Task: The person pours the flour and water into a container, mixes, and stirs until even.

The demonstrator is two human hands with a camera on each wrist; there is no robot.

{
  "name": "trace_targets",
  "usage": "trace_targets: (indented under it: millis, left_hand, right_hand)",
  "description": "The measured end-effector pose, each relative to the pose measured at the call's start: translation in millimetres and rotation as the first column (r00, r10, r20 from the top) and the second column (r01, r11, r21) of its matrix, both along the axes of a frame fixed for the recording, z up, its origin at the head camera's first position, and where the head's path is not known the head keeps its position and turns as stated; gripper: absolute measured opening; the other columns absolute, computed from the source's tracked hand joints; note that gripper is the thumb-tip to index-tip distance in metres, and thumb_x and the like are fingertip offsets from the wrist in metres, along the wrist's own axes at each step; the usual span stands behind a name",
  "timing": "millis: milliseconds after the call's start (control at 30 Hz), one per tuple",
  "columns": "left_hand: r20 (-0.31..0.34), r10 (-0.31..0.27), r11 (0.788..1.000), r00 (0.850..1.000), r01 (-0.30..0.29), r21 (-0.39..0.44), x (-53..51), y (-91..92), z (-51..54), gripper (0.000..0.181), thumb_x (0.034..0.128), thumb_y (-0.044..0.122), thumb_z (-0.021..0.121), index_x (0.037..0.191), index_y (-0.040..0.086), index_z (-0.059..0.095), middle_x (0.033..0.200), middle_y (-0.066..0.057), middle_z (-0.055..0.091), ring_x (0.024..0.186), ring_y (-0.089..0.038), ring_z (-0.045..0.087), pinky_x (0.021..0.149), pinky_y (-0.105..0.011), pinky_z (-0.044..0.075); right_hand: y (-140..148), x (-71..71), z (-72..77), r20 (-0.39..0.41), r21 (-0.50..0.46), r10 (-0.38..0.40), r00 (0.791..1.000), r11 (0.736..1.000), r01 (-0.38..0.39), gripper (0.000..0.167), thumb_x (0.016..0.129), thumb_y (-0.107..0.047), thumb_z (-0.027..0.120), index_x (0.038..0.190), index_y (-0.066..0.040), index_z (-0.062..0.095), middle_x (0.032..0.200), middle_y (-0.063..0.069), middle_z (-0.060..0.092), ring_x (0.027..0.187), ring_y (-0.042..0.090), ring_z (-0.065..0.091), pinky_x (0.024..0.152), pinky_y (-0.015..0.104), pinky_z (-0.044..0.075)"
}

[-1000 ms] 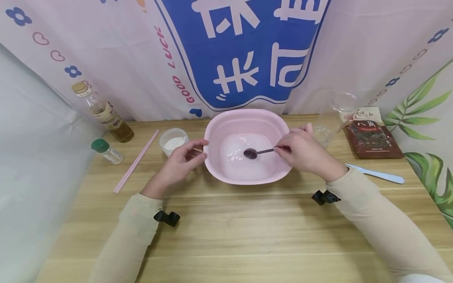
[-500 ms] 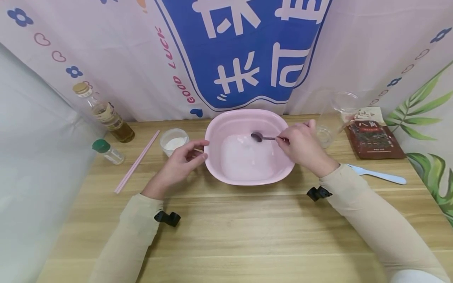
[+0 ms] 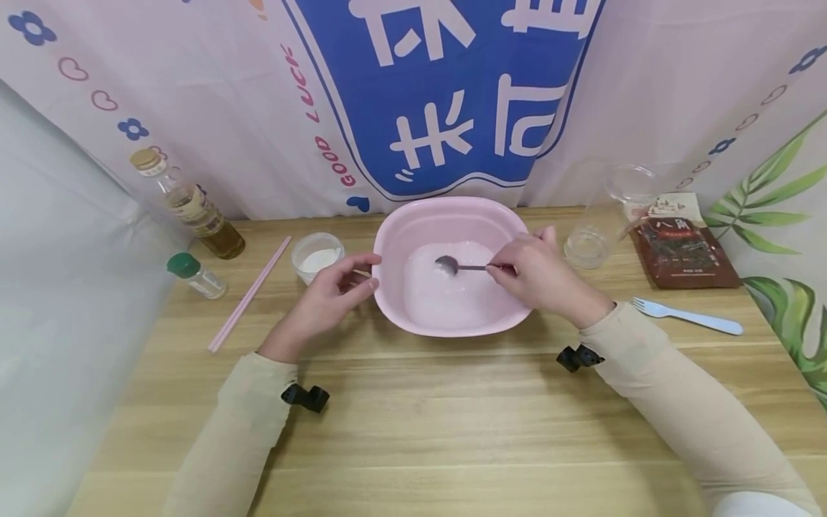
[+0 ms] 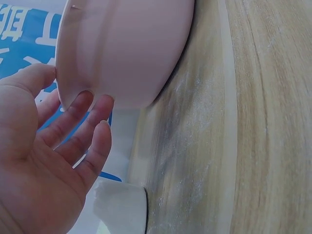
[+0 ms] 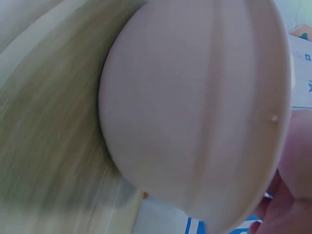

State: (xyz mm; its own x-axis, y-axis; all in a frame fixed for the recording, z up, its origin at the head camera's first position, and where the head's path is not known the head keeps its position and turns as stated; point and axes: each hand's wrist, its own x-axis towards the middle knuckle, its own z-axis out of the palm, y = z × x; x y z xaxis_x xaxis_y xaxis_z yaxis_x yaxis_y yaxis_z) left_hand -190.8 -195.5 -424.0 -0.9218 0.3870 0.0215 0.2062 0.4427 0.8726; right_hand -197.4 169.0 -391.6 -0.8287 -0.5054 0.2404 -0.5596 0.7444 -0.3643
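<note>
Apparently mid-stir: right hand (image 3: 543, 276) pinches the spoon (image 3: 473, 268) inside the pink basin (image 3: 452, 332), near the counter (image 3: 439, 431)'s back edge; left hand (image 3: 323, 296), fingers relaxed, touches its rim. Whitish contents (image 3: 446, 305) in; can't tell if fully mixed.

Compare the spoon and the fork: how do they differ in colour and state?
The spoon is dark; the fork is pale blue. The right hand holds the spoon in the pink basin, while the fork lies on the table. Both have a slim handle.
</note>
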Motion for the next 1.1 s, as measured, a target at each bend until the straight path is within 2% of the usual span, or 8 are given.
trace_targets:
  millis: [267, 400, 500, 600, 800, 933, 1100]
  left_hand:
    - [0.013, 0.006, 1.0, 1.0, -0.006, -0.006, 1.1, 0.5, 2.0, 0.044, 0.1078, 0.015, 0.066, 0.15, 0.006, 0.058, 0.137, -0.02, 0.068, 0.116, -0.033, 0.071, 0.091, -0.022, 0.057]
    - [0.009, 0.006, 1.0, 1.0, -0.006, -0.009, 0.9, 0.7, 1.8, 0.044, 0.1079, 0.015, 0.066, 0.15, 0.006, 0.058, 0.137, -0.02, 0.068, 0.117, -0.033, 0.071, 0.092, -0.023, 0.057]
    - [0.012, 0.008, 1.0, 1.0, -0.008, -0.01, 1.0, 0.7, 1.9, 0.044, 0.1078, 0.016, 0.066, 0.15, 0.006, 0.058, 0.137, -0.02, 0.067, 0.117, -0.032, 0.071, 0.093, -0.023, 0.057]
    - [0.014, 0.011, 1.0, 1.0, -0.011, -0.012, 1.2, 0.9, 2.2, 0.044, 0.1076, 0.016, 0.066, 0.15, 0.006, 0.058, 0.137, -0.019, 0.067, 0.117, -0.032, 0.071, 0.092, -0.023, 0.057]
    - [0.01, 0.011, 1.0, 1.0, -0.01, -0.011, 0.7, 1.2, 2.7, 0.044, 0.1074, 0.015, 0.066, 0.15, 0.005, 0.058, 0.137, -0.02, 0.067, 0.116, -0.033, 0.071, 0.092, -0.022, 0.057]
    - [0.009, 0.01, 1.0, 1.0, -0.01, -0.013, 1.2, 1.1, 2.3, 0.044, 0.1075, 0.015, 0.066, 0.15, 0.005, 0.058, 0.137, -0.019, 0.067, 0.116, -0.032, 0.071, 0.091, -0.022, 0.057]
    - [0.008, 0.011, 1.0, 1.0, -0.011, -0.014, 1.2, 1.1, 1.9, 0.044, 0.1076, 0.016, 0.066, 0.15, 0.006, 0.059, 0.136, -0.019, 0.068, 0.115, -0.032, 0.071, 0.09, -0.022, 0.057]
  right_hand:
    - [-0.8, 7.3, 6.1, 0.072, 0.019, 0.168, 0.983, 0.985, -0.169, 0.008, 0.097, -0.014, 0.079, 0.09, -0.015, 0.084, 0.079, -0.008, 0.073, 0.083, 0.016, 0.055, 0.089, 0.045, 0.023]
    - [3.5, 9.2, 8.0, 0.078, 0.016, 0.218, 0.973, 0.975, -0.22, 0.01, 0.097, -0.014, 0.079, 0.088, -0.016, 0.082, 0.077, -0.01, 0.069, 0.083, 0.014, 0.054, 0.091, 0.045, 0.024]
    - [6.4, 9.6, 8.3, 0.074, 0.014, 0.225, 0.972, 0.974, -0.226, 0.009, 0.097, -0.013, 0.079, 0.088, -0.015, 0.082, 0.079, -0.009, 0.071, 0.084, 0.014, 0.057, 0.091, 0.044, 0.026]
    - [7.6, 9.2, 8.1, 0.057, 0.024, 0.186, 0.981, 0.982, -0.187, 0.009, 0.096, -0.013, 0.08, 0.088, -0.014, 0.082, 0.079, -0.007, 0.073, 0.084, 0.016, 0.06, 0.09, 0.045, 0.027]
    - [7.5, 6.1, 7.0, 0.023, 0.033, 0.038, 0.999, 0.999, -0.039, 0.006, 0.095, -0.013, 0.081, 0.091, -0.01, 0.084, 0.086, 0.002, 0.079, 0.089, 0.025, 0.066, 0.089, 0.047, 0.027]
    - [8.7, 4.4, 5.4, -0.036, 0.026, -0.04, 0.999, 0.999, 0.041, 0.01, 0.097, -0.014, 0.078, 0.093, -0.008, 0.083, 0.088, 0.007, 0.081, 0.088, 0.03, 0.069, 0.09, 0.05, 0.03]
    - [13.2, 2.7, 3.9, -0.102, -0.016, -0.125, 0.987, 0.992, 0.124, 0.009, 0.096, -0.013, 0.078, 0.095, -0.004, 0.082, 0.08, 0.008, 0.076, 0.08, 0.03, 0.063, 0.089, 0.052, 0.03]
